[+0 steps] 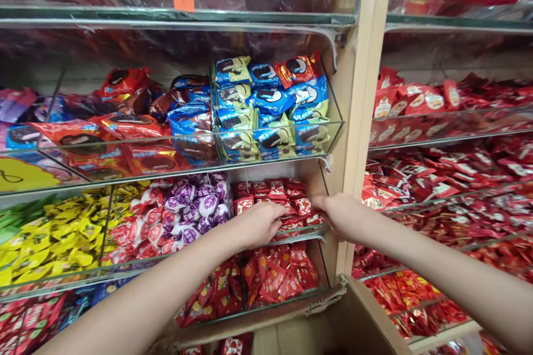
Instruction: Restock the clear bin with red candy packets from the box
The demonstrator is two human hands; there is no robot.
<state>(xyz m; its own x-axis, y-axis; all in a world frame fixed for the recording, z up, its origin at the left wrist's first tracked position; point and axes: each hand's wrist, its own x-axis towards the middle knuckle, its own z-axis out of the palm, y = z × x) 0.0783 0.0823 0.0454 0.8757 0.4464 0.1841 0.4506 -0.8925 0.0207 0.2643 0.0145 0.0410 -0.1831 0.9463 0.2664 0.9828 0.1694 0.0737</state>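
Observation:
Red-and-white wrapped candies (277,189) lie in rows in a small shelf compartment straight ahead. My left hand (262,224) reaches over the compartment's front, its fingers curled down onto candies there. From the right, my right hand (342,217) comes in beside the wooden upright, its fingers bent together at the candies along that side. Both hands partly hide the candies beneath them, and the fingertips are blurred. Below, an opened cardboard box (366,316) stands in front of the shelves, with some red-and-white packets (233,345) inside.
Purple-and-white candies (206,205) and yellow candies (62,230) fill compartments to the left. Blue cookie packs (270,100) are stacked on the shelf above, behind a clear front panel (281,141). A wooden upright (362,94) divides these shelves from more red sweets (449,172) at right.

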